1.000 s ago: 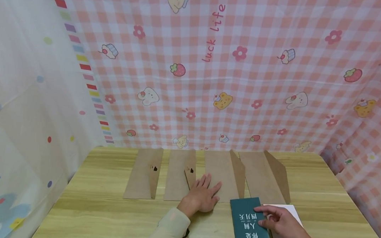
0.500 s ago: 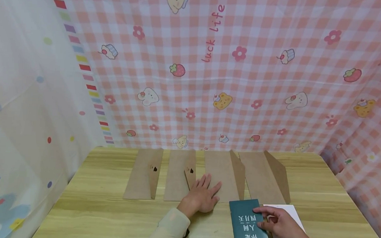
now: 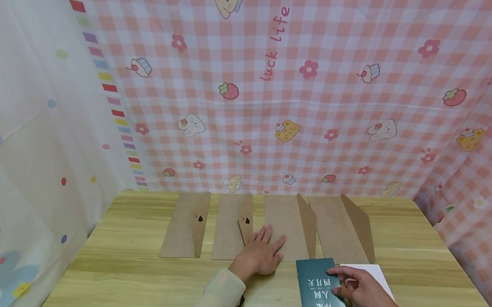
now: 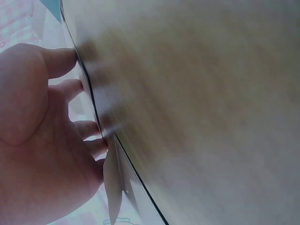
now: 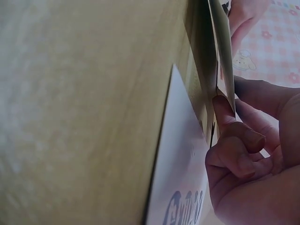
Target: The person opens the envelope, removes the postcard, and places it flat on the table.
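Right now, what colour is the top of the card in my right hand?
The card is dark teal with white lettering, clearest in the head view.

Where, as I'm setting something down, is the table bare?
Bare: the wood-grain table left of the leftmost kraft envelope, the front strip left of the left sleeve, and right of the rightmost envelope. Crowded: around the right hand, teal card and white card.

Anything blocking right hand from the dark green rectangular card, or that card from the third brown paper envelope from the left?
Nothing visible. Right hand pinches the green card at its edge; nothing lies between card and brown envelope. Left hand covers that envelope's lower left corner.
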Tool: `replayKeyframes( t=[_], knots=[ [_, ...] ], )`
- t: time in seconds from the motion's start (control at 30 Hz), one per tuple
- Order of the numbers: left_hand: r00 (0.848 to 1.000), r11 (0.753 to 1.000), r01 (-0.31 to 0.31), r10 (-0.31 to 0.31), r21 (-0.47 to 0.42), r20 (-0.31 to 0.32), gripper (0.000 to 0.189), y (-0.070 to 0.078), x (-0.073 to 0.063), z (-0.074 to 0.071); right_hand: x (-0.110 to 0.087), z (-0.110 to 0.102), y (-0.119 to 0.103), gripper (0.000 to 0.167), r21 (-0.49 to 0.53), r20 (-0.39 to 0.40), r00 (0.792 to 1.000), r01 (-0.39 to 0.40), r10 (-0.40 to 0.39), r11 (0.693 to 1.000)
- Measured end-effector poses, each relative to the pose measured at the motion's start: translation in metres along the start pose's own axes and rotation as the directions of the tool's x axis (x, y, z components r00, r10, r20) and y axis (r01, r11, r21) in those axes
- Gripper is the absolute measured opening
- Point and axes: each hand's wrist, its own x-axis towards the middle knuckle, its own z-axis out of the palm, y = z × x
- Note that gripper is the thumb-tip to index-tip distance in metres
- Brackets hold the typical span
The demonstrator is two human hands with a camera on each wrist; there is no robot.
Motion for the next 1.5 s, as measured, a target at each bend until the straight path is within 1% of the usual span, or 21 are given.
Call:
replayKeyframes(
  t=[0.07,0.3,0.4,0.5,0.73,0.93,1.27,1.4,1.5],
  knots=[
    [1.0,1.0,0.0,0.0,-0.001,0.001,0.053,-0.0001,-0.0001,0.0002,-0.0004,0.001,0.0014,0.043,-0.005,-0.004,1.0,0.016,-0.016,1.0],
    [1.0,1.0,-0.003,0.003,0.0,0.003,0.054,-0.0007,0.0002,0.0006,-0.0008,0.0035,0.006,0.042,-0.028,-0.002,0.994,0.108,-0.108,0.994],
    [1.0,1.0,-0.002,0.002,0.0,0.003,0.054,-0.0009,0.0005,0.0007,-0.0014,0.0034,0.0049,0.043,-0.038,-0.011,0.995,0.099,-0.099,0.994],
    [1.0,1.0,-0.001,0.001,-0.002,0.005,0.054,-0.0009,0.0008,0.0009,-0.0017,0.0031,0.0032,0.044,-0.051,-0.02,0.997,0.072,-0.073,0.996],
    [1.0,1.0,-0.002,0.002,0.008,0.003,0.054,-0.0014,0.0016,0.0004,0.0008,0.0032,-0.0001,0.046,-0.12,-0.039,0.998,0.045,-0.05,0.992],
    [1.0,1.0,-0.003,0.004,-0.009,0.006,0.054,-0.0017,0.0008,0.0012,0.001,0.0041,-0.0012,0.049,-0.141,-0.051,0.996,0.06,-0.068,0.988],
    [1.0,1.0,0.0,0.001,-0.021,0.011,0.054,-0.0017,0.0006,0.0007,0.0024,0.005,-0.0011,0.049,-0.167,-0.06,0.996,0.062,-0.072,0.984],
    [1.0,1.0,0.0,0.001,-0.02,0.014,0.054,-0.0021,0.0008,0.0011,0.0028,0.0046,-0.0004,0.051,-0.175,-0.052,0.996,0.057,-0.067,0.983],
    [1.0,1.0,-0.001,0.001,-0.016,0.015,0.054,-0.0023,0.0009,0.0012,0.0028,0.004,-0.0005,0.053,-0.18,-0.04,0.998,0.036,-0.044,0.983]
  ],
)
